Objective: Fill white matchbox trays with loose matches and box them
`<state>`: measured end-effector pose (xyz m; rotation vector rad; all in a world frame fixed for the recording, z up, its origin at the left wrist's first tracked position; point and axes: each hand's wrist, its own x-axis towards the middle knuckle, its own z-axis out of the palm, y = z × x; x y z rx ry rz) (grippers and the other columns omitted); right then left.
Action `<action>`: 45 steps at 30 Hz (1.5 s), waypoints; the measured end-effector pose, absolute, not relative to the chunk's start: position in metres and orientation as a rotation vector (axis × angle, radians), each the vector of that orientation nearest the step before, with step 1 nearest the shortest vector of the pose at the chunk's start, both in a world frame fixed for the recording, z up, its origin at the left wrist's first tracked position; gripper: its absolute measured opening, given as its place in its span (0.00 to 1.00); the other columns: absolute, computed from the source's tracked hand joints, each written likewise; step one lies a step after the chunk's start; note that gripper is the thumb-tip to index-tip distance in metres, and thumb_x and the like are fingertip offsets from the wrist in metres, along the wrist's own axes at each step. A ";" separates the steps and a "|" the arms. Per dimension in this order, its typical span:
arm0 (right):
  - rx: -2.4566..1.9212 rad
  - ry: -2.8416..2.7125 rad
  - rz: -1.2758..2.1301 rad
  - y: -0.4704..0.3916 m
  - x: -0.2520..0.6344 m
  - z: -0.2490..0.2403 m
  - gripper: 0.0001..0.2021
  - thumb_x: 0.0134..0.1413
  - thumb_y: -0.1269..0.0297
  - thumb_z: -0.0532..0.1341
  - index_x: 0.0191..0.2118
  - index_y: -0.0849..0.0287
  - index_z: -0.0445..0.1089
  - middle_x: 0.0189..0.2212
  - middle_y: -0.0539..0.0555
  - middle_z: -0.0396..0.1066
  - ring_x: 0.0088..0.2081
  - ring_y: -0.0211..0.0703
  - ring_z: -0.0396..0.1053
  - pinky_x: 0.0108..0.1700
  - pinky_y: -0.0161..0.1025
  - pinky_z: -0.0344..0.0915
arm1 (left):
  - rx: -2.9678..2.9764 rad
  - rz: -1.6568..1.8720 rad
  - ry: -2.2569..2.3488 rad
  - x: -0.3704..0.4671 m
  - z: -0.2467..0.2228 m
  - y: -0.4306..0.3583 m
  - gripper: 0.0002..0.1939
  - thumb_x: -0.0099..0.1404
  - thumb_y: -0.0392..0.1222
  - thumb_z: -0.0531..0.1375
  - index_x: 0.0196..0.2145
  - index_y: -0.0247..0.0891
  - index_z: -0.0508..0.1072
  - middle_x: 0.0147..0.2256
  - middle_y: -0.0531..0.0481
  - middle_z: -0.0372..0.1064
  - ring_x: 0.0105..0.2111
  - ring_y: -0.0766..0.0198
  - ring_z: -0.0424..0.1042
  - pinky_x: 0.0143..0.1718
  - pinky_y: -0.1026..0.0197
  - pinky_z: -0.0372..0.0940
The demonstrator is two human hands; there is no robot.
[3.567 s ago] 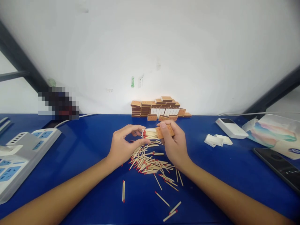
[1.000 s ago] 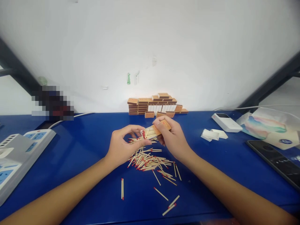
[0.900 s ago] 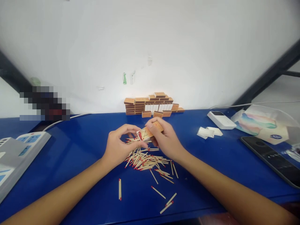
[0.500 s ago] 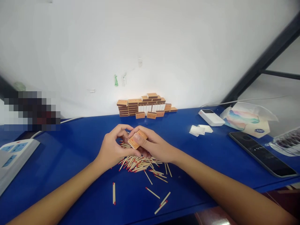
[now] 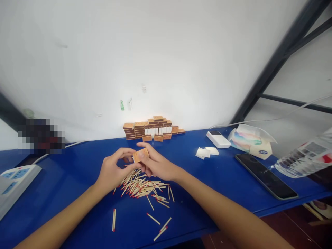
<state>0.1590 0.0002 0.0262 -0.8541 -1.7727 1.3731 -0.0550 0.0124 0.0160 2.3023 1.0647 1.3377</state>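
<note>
My right hand (image 5: 158,164) holds an orange matchbox (image 5: 140,155) tilted between thumb and fingers, its printed face up. My left hand (image 5: 112,170) curls at the matchbox's left end, thumb below and fingers bent above. The left fingertips are close to the box; what they hold, if anything, is hidden. Under both hands lies a loose pile of red-tipped matches (image 5: 140,186) on the blue table (image 5: 85,166). Several stray matches (image 5: 153,218) are scattered nearer to me.
Stacked matchboxes (image 5: 140,129) stand against the white wall. To the right are white paper pieces (image 5: 203,152), a white device (image 5: 218,139), a tissue pack (image 5: 250,140), a phone (image 5: 266,176) and a plastic bottle (image 5: 306,157). A power strip (image 5: 19,183) sits at the left.
The camera view has shifted, so the table's things appear further left and lower. My right hand still holds the matchbox, now turned somewhat, with its index finger stretched past the top.
</note>
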 end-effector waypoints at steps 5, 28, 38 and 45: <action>-1.332 -1.876 0.446 0.024 0.182 0.024 0.29 0.77 0.45 0.46 0.70 0.60 0.55 0.39 0.58 0.79 0.41 0.52 0.77 0.45 0.44 0.67 | 2.316 1.288 1.259 -0.057 0.048 0.074 0.20 0.64 0.52 0.72 0.48 0.39 0.77 0.45 0.44 0.82 0.40 0.55 0.81 0.41 0.57 0.71; -1.594 -2.172 -0.003 0.038 0.192 0.027 0.21 0.77 0.52 0.48 0.50 0.56 0.75 0.47 0.62 0.81 0.48 0.53 0.79 0.46 0.41 0.65 | 2.545 1.305 1.751 -0.063 0.057 0.153 0.15 0.67 0.51 0.69 0.44 0.40 0.77 0.43 0.43 0.78 0.38 0.52 0.75 0.44 0.51 0.67; -1.981 -2.149 0.054 0.020 0.341 0.051 0.15 0.58 0.54 0.69 0.45 0.59 0.78 0.43 0.61 0.80 0.42 0.53 0.77 0.42 0.42 0.69 | 2.691 1.335 1.413 -0.113 0.015 0.050 0.11 0.70 0.50 0.64 0.33 0.43 0.78 0.29 0.51 0.76 0.32 0.58 0.74 0.39 0.56 0.67; -2.070 -2.072 0.017 -0.012 0.381 0.016 0.23 0.41 0.51 0.75 0.42 0.59 0.81 0.44 0.65 0.80 0.51 0.67 0.73 0.50 0.52 0.69 | 2.511 1.508 1.440 -0.127 -0.006 0.055 0.11 0.72 0.46 0.63 0.33 0.41 0.79 0.23 0.53 0.70 0.25 0.62 0.69 0.31 0.59 0.64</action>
